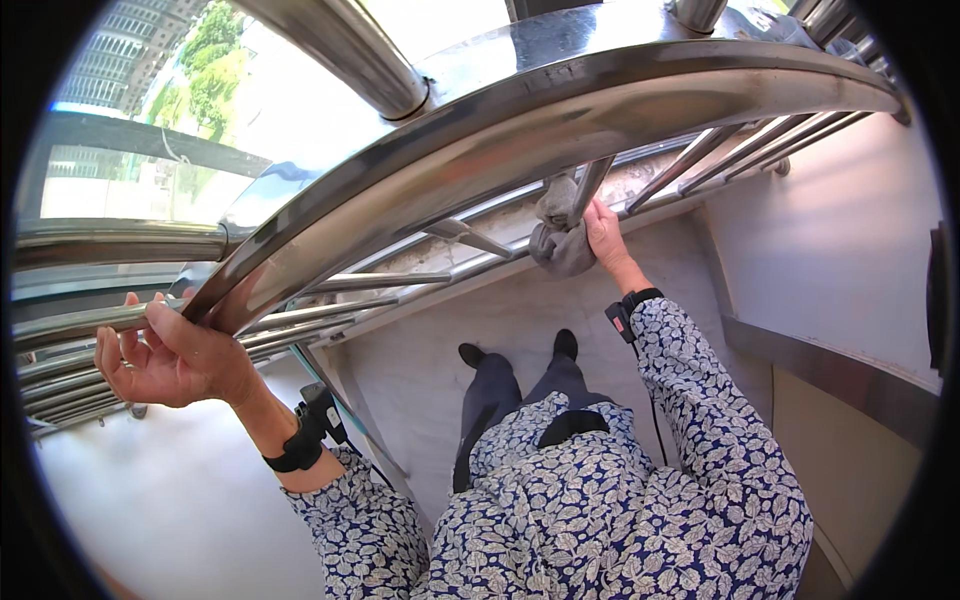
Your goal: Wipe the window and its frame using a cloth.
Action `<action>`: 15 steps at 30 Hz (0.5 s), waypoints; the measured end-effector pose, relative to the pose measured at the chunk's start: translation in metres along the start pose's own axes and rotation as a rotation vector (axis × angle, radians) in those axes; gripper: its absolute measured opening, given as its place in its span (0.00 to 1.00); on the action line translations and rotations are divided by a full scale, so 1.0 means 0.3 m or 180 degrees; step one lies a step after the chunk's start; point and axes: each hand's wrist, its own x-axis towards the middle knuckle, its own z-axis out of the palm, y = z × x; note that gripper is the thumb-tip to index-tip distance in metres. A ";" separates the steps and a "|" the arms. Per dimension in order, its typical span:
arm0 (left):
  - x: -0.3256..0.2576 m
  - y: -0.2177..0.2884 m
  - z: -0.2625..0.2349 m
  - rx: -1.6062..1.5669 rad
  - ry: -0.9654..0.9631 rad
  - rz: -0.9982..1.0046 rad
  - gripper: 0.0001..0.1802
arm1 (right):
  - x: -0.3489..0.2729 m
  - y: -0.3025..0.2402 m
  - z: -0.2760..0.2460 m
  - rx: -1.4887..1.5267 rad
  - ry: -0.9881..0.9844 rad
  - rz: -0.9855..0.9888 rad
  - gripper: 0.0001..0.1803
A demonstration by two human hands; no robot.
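My right hand [604, 234] is closed on a grey cloth [562, 248], which is bunched around a slanted metal baluster [592, 186] beneath the curved handrail [540, 150]. Part of the cloth hangs below the lower rail, and some of its folds lie behind the baluster. Off to the left, my left hand [175, 355] is turned with its palm partly up, against the handrail's lower left end and beside a horizontal metal bar [75, 328]. Its fingers are loosely bent and apart, and no loose object shows in them.
More balusters [690, 165] run along the railing at right, and stacked bars [70, 375] at left. A white panel [830, 240] with a dark band [830, 375] flanks my right side. My shoes [566, 344] stand on the pale floor [420, 360].
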 end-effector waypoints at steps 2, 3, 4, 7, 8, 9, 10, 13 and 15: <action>-0.005 -0.016 -0.026 0.0149 -0.0016 -0.0013 0.21 | 0.018 0.006 -0.020 -0.0120 -0.0047 -0.0193 0.23; -0.009 -0.002 -0.013 0.0156 0.0007 -0.0024 0.21 | 0.042 -0.010 -0.050 -0.1100 -0.0339 -0.0218 0.23; -0.010 0.000 -0.016 0.0140 0.0032 -0.0052 0.22 | 0.051 -0.036 -0.070 -0.2104 -0.0608 -0.0246 0.23; -0.001 -0.012 -0.025 0.0201 0.0001 -0.0035 0.22 | -0.005 -0.048 -0.058 -0.2018 -0.0373 -0.0107 0.24; 0.006 -0.005 -0.014 0.0285 -0.0037 0.0035 0.22 | -0.035 -0.037 -0.051 -0.1939 -0.0029 0.0031 0.24; 0.007 0.005 -0.002 0.0278 -0.0030 0.0017 0.22 | -0.074 -0.010 -0.051 -0.1735 0.0163 0.0301 0.25; 0.010 0.012 0.008 0.0174 -0.0067 0.0012 0.22 | -0.101 0.003 -0.045 -0.1748 0.0161 0.0302 0.25; 0.010 0.017 0.030 0.0160 -0.0153 0.0081 0.22 | -0.156 -0.037 -0.030 -0.0655 0.0225 0.0642 0.23; 0.006 0.019 0.018 0.0318 -0.0178 0.0179 0.22 | -0.196 -0.225 -0.012 -0.0155 -0.0098 0.0453 0.22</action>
